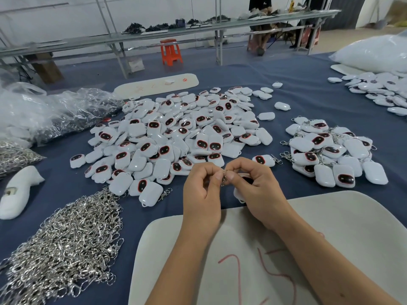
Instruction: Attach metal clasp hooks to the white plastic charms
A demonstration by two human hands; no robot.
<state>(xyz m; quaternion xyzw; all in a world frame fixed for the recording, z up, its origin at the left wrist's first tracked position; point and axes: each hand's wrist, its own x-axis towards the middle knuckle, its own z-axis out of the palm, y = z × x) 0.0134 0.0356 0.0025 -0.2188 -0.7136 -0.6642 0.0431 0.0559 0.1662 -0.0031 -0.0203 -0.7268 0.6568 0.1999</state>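
My left hand (201,194) and my right hand (253,188) meet above the near edge of the blue cloth, both pinching one small metal clasp hook (224,178) between thumbs and forefingers. A white plastic charm (239,193) sits under my right palm, gripped by its curled fingers and mostly hidden. A big heap of loose white charms (176,137) with dark red-rimmed faces lies just beyond my hands. To the right is a smaller pile of charms with hooks on them (330,155). A mound of silver clasp hooks (63,245) lies at the left.
A white foam board (330,238) with red marks lies under my forearms. Clear plastic bags (44,115) sit at far left, with a white foam piece (19,192) near them. More charms (383,91) and a white bag (374,53) are at far right. An orange stool (170,51) stands beyond the table.
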